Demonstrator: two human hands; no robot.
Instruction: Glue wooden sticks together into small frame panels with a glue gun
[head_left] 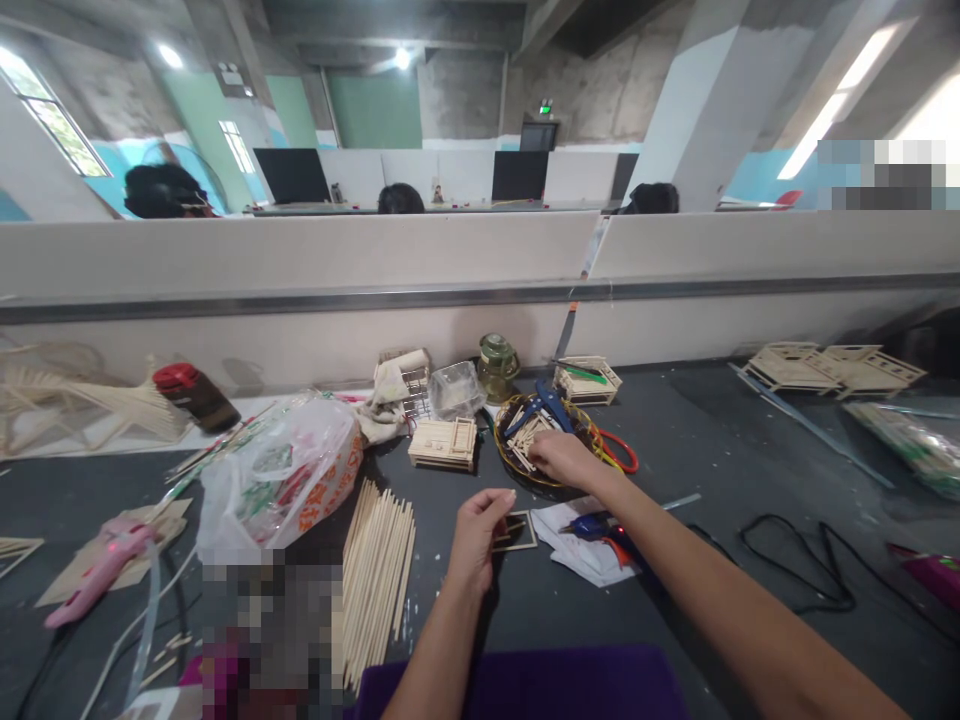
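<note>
My left hand (477, 535) is closed at the front of the desk, thumb and forefinger together. It grips a small rectangular frame of thin wooden sticks (534, 530), whose left part is hidden behind the fingers. My right hand (561, 458) reaches into a round basket (517, 470) of short wooden pieces (525, 435). Its fingers are bent down among the pieces, and what they pinch is hidden. Blue-handled pliers (551, 405) lie across the basket. Right of the frame, a blue glue gun (592, 524) rests on white paper (577, 560), partly behind my right forearm.
Long wooden sticks (382, 570) lie left of my left hand. Beyond are a small stick-built model (444, 443), a clear box (457, 390) and a green jar (497, 368). A plastic bag (277, 470) and pink glue gun (109, 565) lie left; a black cable (799, 525) right.
</note>
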